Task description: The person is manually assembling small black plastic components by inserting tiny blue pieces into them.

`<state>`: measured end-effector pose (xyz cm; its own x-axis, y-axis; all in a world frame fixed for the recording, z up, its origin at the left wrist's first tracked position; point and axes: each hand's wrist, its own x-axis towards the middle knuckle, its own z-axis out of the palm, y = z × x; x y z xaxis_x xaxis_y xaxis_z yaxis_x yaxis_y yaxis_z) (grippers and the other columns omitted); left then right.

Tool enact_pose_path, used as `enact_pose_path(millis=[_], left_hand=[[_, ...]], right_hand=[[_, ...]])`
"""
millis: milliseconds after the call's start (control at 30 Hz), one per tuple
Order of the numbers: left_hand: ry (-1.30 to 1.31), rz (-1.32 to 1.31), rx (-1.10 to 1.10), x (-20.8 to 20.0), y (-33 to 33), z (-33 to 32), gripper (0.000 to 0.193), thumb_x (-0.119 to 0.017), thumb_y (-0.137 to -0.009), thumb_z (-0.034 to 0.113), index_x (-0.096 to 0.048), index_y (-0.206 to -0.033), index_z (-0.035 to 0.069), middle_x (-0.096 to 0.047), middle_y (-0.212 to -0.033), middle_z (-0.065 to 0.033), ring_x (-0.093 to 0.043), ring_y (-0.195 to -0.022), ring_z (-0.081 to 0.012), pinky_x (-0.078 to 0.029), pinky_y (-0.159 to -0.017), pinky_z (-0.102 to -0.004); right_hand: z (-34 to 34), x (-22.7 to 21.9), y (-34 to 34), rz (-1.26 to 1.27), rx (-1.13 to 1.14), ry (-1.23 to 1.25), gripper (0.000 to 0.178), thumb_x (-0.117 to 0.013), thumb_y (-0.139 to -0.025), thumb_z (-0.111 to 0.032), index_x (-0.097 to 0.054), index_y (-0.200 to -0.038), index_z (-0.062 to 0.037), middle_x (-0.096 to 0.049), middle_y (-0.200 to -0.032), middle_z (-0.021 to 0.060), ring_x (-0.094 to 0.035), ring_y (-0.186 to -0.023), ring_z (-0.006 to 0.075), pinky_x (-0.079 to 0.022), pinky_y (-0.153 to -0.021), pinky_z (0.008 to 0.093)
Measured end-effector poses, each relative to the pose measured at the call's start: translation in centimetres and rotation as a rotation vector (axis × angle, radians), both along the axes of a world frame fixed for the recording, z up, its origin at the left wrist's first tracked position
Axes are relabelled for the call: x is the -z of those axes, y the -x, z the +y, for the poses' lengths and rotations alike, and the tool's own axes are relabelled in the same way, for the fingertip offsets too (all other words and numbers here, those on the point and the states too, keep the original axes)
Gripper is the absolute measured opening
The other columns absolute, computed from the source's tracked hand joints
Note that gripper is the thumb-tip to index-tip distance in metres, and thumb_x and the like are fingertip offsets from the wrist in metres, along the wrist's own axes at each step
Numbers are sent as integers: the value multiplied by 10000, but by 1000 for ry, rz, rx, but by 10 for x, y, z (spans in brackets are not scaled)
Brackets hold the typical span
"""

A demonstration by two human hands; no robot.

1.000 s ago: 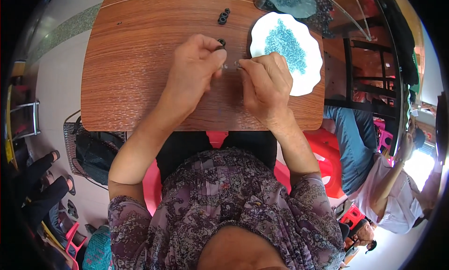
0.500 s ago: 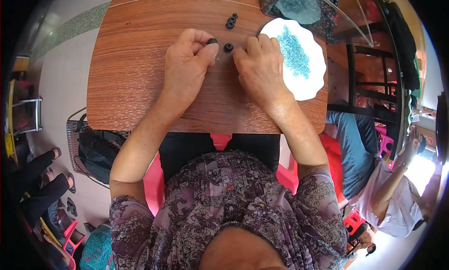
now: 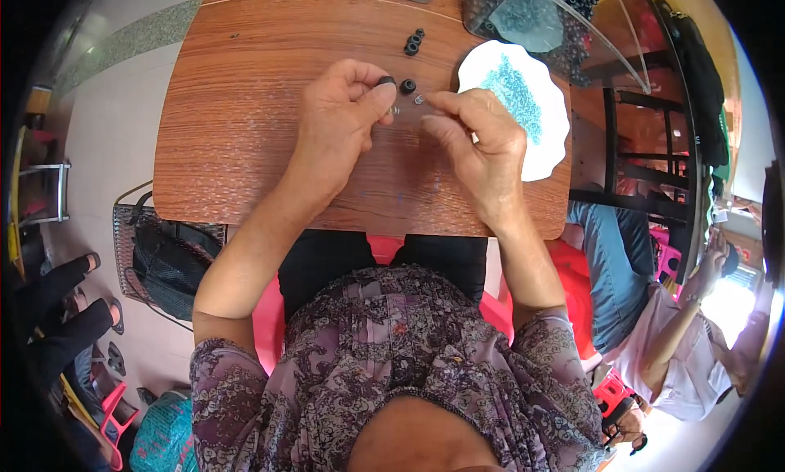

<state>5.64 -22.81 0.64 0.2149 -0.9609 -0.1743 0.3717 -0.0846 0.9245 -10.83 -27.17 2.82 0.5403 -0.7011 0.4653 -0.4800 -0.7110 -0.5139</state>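
My left hand [image 3: 345,104] is closed in a pinch on a small black ring-shaped part [image 3: 386,81] above the table. My right hand [image 3: 482,124] has its thumb and index finger apart, with a tiny clear piece [image 3: 419,100] right at the index fingertip; whether the finger touches it I cannot tell. Between the hands a single black round part [image 3: 407,86] with a hole stands on the wood. More tiny clear bits [image 3: 396,110] lie beside my left fingers, partly hidden. Farther back is a short row of black round parts [image 3: 414,42].
A white scalloped plate [image 3: 553,149] with a heap of small clear bluish pieces sits at the right of the wooden table [image 3: 245,128]. Behind it stands a clear bin [image 3: 605,42] with black parts and a bag. A black mesh basket [image 3: 176,255] is at lower left; another person [image 3: 679,349] sits at right.
My right hand has drawn back to the right and its fingers have parted, uncovering a tiny clear piece. My left hand keeps its pinch on the black part. The whole view has shifted slightly.
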Motion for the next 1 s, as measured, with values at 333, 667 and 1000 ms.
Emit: enact_pose_path(millis=[333, 667, 1000], left_hand=[[55, 210, -45, -2, 23, 13, 183, -620, -861, 120, -551, -983, 2, -589, -756, -23, -429, -521, -12, -314, -413, -147], [3, 672, 167, 10, 19, 11, 128, -589, -882, 58, -550, -990, 4, -576, -755, -15, -328, -434, -23, -259, -408, -184], [45, 225, 58, 5, 26, 13, 166, -664, -813, 30, -616, -966, -11, -568, -755, -7, -407, -517, -29, -292, -435, -171]], right_hand=[[20, 5, -7, -231, -24, -229, 97, -659, -788, 48, -642, -883, 40, -619, -794, 43, -544, -696, 88, -435, -620, 210], [27, -2, -2, -476, 105, -381, 91, -634, -809, 50, -653, -895, 29, -634, -828, 42, -541, -716, 65, -433, -635, 186], [20, -11, 3, -320, 126, -501, 80, -656, -795, 36, -650, -874, 27, -639, -793, 26, -545, -701, 60, -430, -625, 183]])
